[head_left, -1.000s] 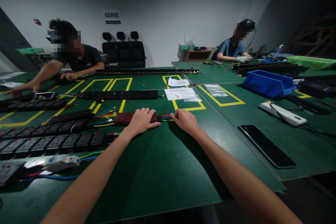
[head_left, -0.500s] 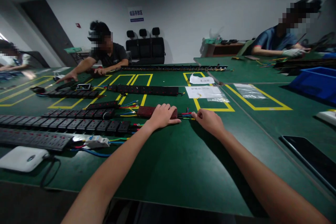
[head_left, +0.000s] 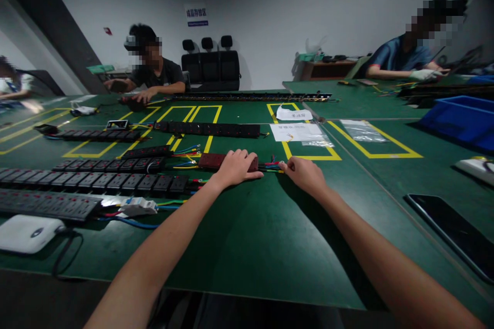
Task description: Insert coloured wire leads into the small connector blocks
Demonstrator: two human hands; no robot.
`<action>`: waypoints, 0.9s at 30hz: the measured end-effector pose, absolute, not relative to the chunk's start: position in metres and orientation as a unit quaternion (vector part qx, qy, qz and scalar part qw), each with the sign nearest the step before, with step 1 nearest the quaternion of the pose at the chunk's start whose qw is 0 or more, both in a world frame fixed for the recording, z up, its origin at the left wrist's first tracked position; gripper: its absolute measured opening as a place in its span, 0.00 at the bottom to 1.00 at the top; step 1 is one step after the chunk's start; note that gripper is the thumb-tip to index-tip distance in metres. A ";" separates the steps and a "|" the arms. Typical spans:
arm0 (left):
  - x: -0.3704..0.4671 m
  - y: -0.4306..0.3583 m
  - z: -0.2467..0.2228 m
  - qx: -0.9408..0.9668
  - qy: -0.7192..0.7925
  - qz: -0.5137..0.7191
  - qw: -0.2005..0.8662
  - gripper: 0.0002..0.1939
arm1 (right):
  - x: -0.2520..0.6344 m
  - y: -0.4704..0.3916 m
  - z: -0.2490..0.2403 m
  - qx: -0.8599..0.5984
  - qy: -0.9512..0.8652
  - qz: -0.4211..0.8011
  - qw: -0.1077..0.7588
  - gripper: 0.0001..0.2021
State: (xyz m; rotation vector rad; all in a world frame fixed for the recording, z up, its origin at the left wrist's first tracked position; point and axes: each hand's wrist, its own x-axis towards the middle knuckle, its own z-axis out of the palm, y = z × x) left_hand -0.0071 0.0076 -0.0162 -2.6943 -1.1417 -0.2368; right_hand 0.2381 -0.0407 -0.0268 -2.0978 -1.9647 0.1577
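Note:
My left hand (head_left: pixel 236 167) lies over a dark red socket strip (head_left: pixel 210 161), its fingers closed across the right part and the thumb along the near side. Coloured wires (head_left: pixel 270 166) come out of the strip's right end, in red, blue, green and yellow. At their tips my right hand (head_left: pixel 304 172) is closed in a pinch, touching the wire ends; its exact hold is partly hidden by the fingers. More loose wires with ring terminals (head_left: pixel 189 164) show at the strip's left end.
Black socket strips (head_left: pixel 131 182) lie in rows at left, near a white device (head_left: pixel 33 234) with a cable. A phone (head_left: pixel 443 226) and a blue bin (head_left: pixel 469 121) are at right. Paper sheets (head_left: pixel 295 132) lie ahead. Co-workers sit across the table.
My hands keep their hold on the strip and wires; the view has shifted slightly. Across the table, a co-worker's outstretched arm has drawn back and lifted, with a dark object in the hand.

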 end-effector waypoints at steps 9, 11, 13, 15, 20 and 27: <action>-0.007 0.009 -0.016 -0.914 -0.385 -0.078 0.096 0.38 | 0.238 -0.041 -0.026 -0.721 -0.677 0.055 0.139 0.20; -0.007 0.010 -0.017 -0.916 -0.383 -0.079 0.094 0.38 | 0.238 -0.041 -0.027 -0.723 -0.674 0.055 0.139 0.20; -0.007 0.010 -0.017 -0.916 -0.382 -0.082 0.092 0.38 | 0.238 -0.040 -0.027 -0.725 -0.673 0.054 0.140 0.20; -0.007 0.011 -0.017 -0.915 -0.383 -0.084 0.092 0.37 | 0.238 -0.040 -0.027 -0.724 -0.674 0.052 0.142 0.20; -0.008 0.013 -0.018 -0.916 -0.379 -0.085 0.098 0.37 | 0.237 -0.041 -0.025 -0.719 -0.678 0.047 0.145 0.19; -0.008 0.011 -0.016 -0.916 -0.378 -0.085 0.102 0.38 | 0.237 -0.040 -0.025 -0.724 -0.673 0.054 0.139 0.19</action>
